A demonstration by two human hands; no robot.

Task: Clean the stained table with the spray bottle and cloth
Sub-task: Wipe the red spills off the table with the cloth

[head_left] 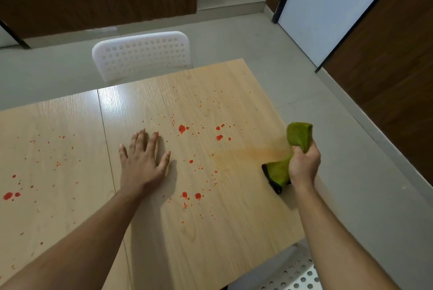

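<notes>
Pale wood-grain surface, two panels meeting at a seam left of centre. Red spots scatter across both panels; an orange smear runs toward the right edge. My left hand lies flat on it, fingers spread; my cloth touches it by the right edge.

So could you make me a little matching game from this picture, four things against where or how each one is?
Things:
1. left hand
2. green cloth
3. white chair
4. orange smear

States:
A. bunched up in the right hand
B. beyond the far edge of the table
C. flat on the wood, fingers spread
D. on the wood just left of the cloth

Pairs: 1-C, 2-A, 3-B, 4-D
</notes>
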